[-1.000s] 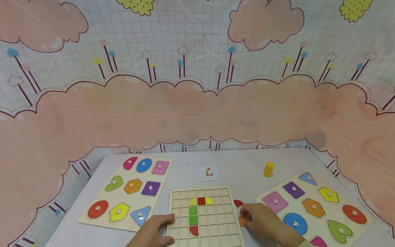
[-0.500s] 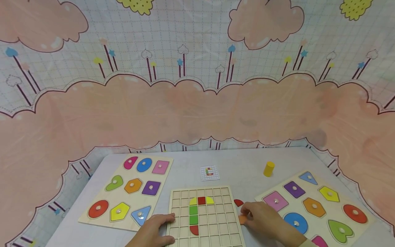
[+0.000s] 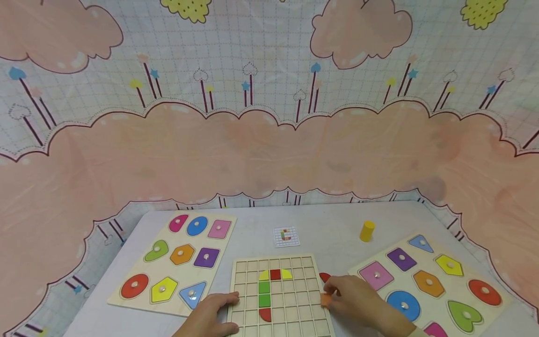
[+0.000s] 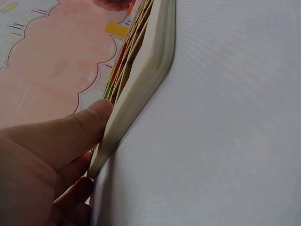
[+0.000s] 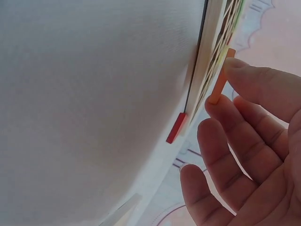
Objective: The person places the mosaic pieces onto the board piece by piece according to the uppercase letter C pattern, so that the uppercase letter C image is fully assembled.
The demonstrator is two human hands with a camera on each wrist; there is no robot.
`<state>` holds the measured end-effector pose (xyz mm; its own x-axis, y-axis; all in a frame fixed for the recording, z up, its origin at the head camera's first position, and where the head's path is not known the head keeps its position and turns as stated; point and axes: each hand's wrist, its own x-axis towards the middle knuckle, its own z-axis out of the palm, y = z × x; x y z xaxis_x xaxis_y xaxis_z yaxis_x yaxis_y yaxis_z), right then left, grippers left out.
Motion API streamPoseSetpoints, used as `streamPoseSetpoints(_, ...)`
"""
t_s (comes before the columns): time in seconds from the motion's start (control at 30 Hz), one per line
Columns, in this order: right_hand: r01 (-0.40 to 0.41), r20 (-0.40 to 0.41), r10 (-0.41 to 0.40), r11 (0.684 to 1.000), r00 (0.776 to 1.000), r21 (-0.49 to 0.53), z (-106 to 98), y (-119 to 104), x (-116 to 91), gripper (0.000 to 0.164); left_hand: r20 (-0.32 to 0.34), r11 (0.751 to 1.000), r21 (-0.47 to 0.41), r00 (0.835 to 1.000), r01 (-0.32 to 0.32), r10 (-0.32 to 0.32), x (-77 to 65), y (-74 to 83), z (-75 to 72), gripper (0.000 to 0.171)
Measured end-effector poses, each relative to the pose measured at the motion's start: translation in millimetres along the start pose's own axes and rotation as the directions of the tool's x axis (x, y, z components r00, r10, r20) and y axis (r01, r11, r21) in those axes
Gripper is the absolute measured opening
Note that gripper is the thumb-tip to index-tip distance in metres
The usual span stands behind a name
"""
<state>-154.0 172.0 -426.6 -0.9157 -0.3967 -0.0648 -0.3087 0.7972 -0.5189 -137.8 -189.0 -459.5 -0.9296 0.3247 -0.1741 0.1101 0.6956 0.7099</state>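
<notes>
Between the thumb and a fingertip of my right hand (image 3: 351,299) is an orange square tile (image 5: 222,77), pinched and raised off the table beside the board's right edge. My left hand (image 3: 209,314) rests against the left edge of the wooden grid board (image 3: 294,299), its thumb and forefinger spread apart. In the grid, two green tiles (image 3: 264,294) stand in a column, with a red rounded tile (image 3: 265,314) below. A red square tile (image 3: 275,274) lies between two yellow rounded tiles (image 3: 286,274) above. One loose red rounded tile (image 5: 177,127) is on the table, partly hidden by my right hand in the head view.
Behind the board lies a small pattern card (image 3: 286,237), with a yellow cylinder (image 3: 367,231) standing to its right. Knobbed shape puzzle boards flank the grid, one at left (image 3: 168,276) and one at right (image 3: 446,290). A patterned cloth (image 3: 269,159) hangs behind the table.
My right hand has shifted slightly left, bringing the orange tile up to the board's right edge. The left hand and the tiles in the grid look unchanged.
</notes>
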Motion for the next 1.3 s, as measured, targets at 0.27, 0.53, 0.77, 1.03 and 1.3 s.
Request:
streamPoseSetpoints(0.27, 0.070, -0.013, -0.070, 0.997, 0.997, -0.013, 3.9, -6.0, 2.5, 0.016, -0.008, 1.000, 0.006, 1.000, -0.004, 0.004, -0.5, -0.6, 0.4, 0.052)
streamPoseSetpoints(0.53, 0.066, 0.023, -0.066, 0.998, 0.998, -0.010, 8.8, -18.2, 9.3, 0.017, -0.005, 1.000, -0.021, 1.000, -0.003, 0.003, -2.0, -0.3, -0.2, 0.052)
streamPoseSetpoints(0.77, 0.147, 0.021, -0.147, 0.989, 0.989, 0.019, 13.3, -27.2, 12.7, 0.018, -0.008, 1.000, -0.024, 1.000, 0.008, -0.008, -1.6, 0.2, 0.2, 0.052)
streamPoseSetpoints(1.03, 0.153, 0.034, -0.153, 0.988, 0.988, 0.026, 18.1, -37.1, 16.9, 0.017, -0.006, 0.999, -0.028, 1.000, 0.016, -0.016, -1.4, 0.8, 0.6, 0.053)
streamPoseSetpoints(1.3, 0.214, 0.023, -0.214, 0.977, 0.977, 0.008, 25.1, -44.6, 20.9, 0.017, -0.004, 1.000, -0.028, 1.000, 0.013, -0.013, -1.0, -0.5, 0.7, 0.054)
